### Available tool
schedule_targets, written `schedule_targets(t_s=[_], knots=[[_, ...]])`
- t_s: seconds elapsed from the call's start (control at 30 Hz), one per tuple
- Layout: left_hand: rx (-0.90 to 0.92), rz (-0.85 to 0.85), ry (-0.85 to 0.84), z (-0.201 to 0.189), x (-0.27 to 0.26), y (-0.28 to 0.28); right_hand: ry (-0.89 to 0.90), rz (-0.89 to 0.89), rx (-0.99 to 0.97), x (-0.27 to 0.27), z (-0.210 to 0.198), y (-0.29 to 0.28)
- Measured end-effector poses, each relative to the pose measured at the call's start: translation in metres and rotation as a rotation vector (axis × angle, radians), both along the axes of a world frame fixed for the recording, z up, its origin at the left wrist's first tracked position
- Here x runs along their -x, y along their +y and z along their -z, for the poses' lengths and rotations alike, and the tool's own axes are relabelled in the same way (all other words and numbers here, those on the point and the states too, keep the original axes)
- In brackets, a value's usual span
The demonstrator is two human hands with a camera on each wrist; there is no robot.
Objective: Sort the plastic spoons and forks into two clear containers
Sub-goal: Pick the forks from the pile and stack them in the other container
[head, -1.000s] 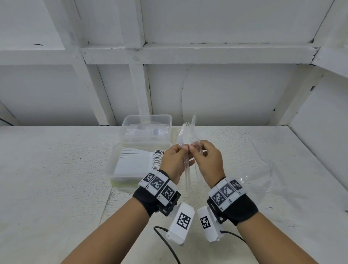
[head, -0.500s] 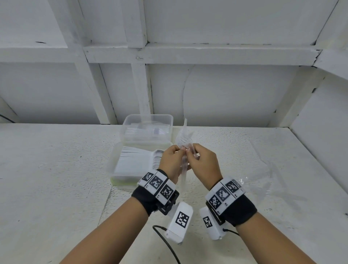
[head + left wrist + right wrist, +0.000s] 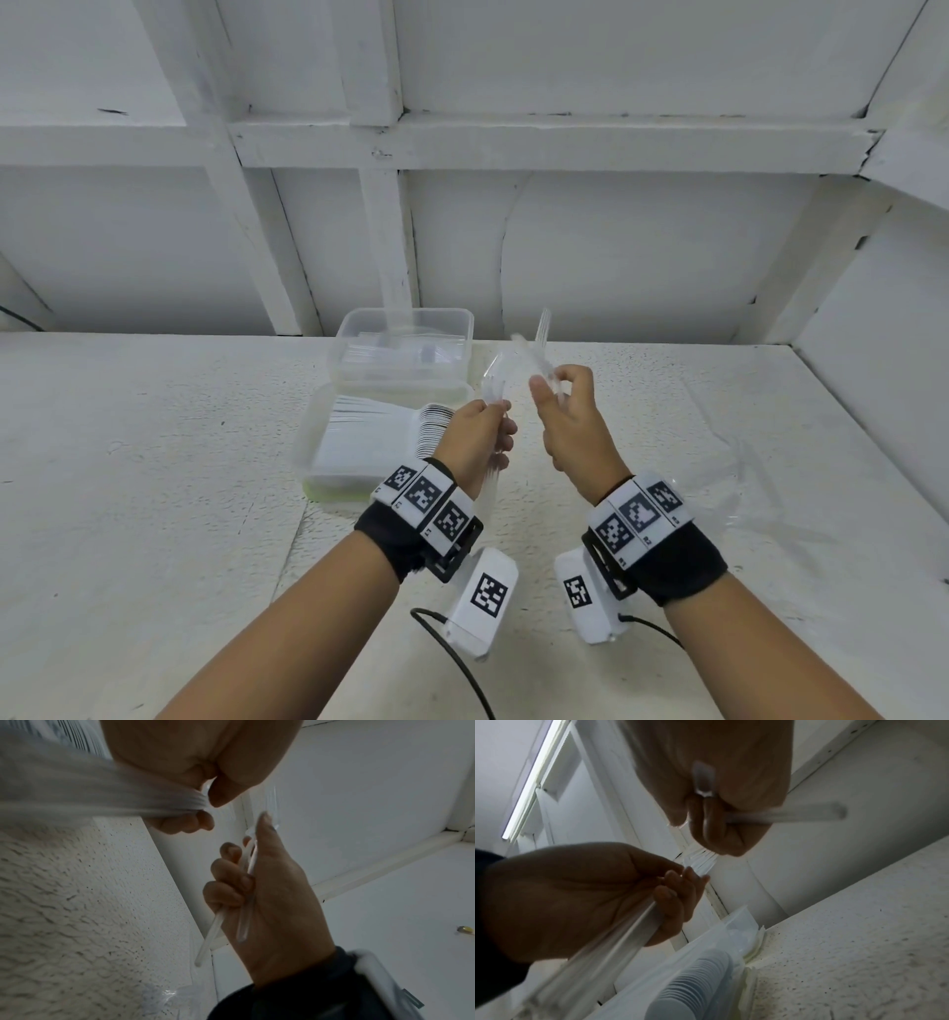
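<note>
Your left hand (image 3: 480,437) grips a bunch of clear utensils (image 3: 494,383), fingers curled round the handles; your right hand (image 3: 567,419) pinches a few clear forks (image 3: 540,339) w/ tines pointing up. Hands are near each other but apart, both above the table (image 3: 154,488).

Head view alone shows the layout: near container (image 3: 313,452) packed w/ stacked spoons (image 3: 434,426), far container (image 3: 405,339) just behind it, touching or nearly, w/ clear utensils inside, type can't tell. Crumpled clear plastic bag (image 3: 719,493) lies on the table to your right.

Left wrist view shows what head view hides: your right-hand fingers wrapped round two handles (image 3: 221,921) sticking out below the fist. Right wrist view shows spoon bowls nested in a row.

Writing: wrist bands (image 3: 426,496) carry square black-and-white markers; small print beside them is too small to read. No brand visible.
</note>
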State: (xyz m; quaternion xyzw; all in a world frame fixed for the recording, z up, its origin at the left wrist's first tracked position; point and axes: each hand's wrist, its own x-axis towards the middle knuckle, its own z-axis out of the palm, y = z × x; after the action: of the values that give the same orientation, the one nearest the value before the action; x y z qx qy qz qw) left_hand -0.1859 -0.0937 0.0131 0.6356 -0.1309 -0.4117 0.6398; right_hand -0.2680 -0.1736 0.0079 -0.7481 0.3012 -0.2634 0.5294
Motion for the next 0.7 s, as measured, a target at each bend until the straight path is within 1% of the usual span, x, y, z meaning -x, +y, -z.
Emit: schedule_targets(t_s=[0.1, 0.27, 0.4, 0.47, 0.53, 0.7], knots=[[0.020, 0.015, -0.016, 0.002, -0.002, 0.000, -0.007, 0.019, -0.045, 0.002, 0.005, -0.003], [0.110, -0.002, 0.046, 0.006, -0.003, -0.002, -0.027, 0.019, 0.016, 0.005, 0.009, 0.001], [0.178, 0.035, 0.075, 0.009, -0.003, -0.002, -0.009, 0.016, 0.027, 0.005, 0.011, 0.004], [0.205, 0.039, 0.097, 0.009, -0.002, -0.001, -0.019, 0.037, 0.062, 0.005, 0.015, 0.005], [0.215, 0.027, 0.104, 0.010, -0.001, -0.001, -0.040, 0.057, 0.097, 0.005, 0.017, 0.005], [0.209, -0.001, 0.107, 0.010, 0.000, -0.002, -0.077, 0.073, 0.116, 0.004, 0.015, 0.007]])
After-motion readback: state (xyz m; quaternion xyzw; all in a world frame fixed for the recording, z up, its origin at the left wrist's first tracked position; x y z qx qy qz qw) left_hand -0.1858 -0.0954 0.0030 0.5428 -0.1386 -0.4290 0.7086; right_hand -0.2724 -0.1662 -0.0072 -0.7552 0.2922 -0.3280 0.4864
